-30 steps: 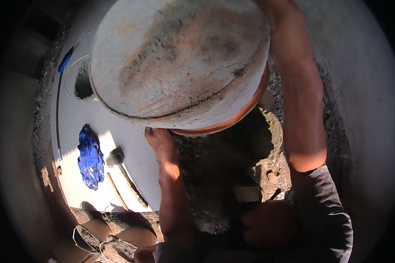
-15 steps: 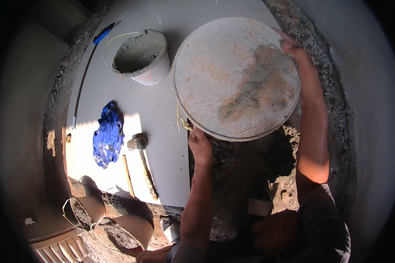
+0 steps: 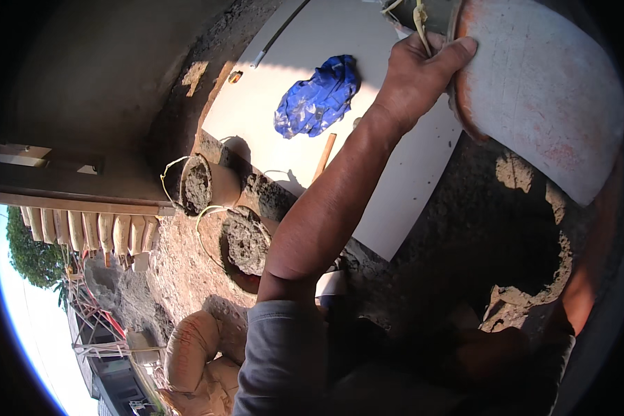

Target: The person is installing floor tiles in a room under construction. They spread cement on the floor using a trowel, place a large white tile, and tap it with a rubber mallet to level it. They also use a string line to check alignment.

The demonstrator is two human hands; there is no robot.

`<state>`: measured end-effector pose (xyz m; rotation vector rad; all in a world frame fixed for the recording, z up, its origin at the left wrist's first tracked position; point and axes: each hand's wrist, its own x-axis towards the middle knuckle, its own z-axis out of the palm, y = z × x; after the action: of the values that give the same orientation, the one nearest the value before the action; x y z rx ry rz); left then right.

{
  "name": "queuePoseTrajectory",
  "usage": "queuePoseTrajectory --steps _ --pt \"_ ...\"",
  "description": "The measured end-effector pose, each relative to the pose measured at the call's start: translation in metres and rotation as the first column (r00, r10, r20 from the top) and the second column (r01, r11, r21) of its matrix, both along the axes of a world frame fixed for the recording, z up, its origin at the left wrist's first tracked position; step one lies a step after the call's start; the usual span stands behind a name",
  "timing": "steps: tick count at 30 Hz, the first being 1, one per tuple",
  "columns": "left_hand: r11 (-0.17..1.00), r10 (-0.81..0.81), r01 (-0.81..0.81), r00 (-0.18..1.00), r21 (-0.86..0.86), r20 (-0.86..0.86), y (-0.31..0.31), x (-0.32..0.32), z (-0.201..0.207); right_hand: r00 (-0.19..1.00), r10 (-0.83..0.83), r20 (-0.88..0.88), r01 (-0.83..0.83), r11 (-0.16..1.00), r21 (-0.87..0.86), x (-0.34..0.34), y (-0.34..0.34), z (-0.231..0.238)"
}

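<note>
I judge bucket [image 3: 544, 90] stiff, bulky; rim [image 3: 464, 104] best hold. Left hand [image 3: 419, 75] grasps it; right hand out of sight, grip unknown.

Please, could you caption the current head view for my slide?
Left hand holding a tilted whitish bucket by its rim, with a crumpled blue cloth on the pale board.

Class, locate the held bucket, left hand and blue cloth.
Held bucket [image 3: 542, 87]: head view, its outer wall.
Left hand [image 3: 417, 79]: head view, its back.
Blue cloth [image 3: 317, 99]: head view, its crumpled middle.
</note>
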<state>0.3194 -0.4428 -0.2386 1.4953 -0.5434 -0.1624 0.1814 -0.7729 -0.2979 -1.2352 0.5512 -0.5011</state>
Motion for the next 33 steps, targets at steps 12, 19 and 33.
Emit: queuePoseTrajectory --steps 12,19,33 --pt "0.003 0.417 -0.744 0.608 0.668 0.676 0.382 -0.157 0.168 0.775 0.424 -0.468 -0.623 0.389 -0.679 0.066 0.102 -0.023" --pt "-0.860 0.336 -0.307 0.257 0.406 0.906 0.699 -0.280 0.106 0.766 0.320 -0.558 -0.640 0.459 -0.616 0.074 0.089 -0.057" --pt "-0.106 0.328 -0.908 0.354 0.406 0.876 0.686 -0.076 -0.063 0.909 -0.032 -0.415 -0.307 0.622 -0.720 -0.107 0.099 0.022"
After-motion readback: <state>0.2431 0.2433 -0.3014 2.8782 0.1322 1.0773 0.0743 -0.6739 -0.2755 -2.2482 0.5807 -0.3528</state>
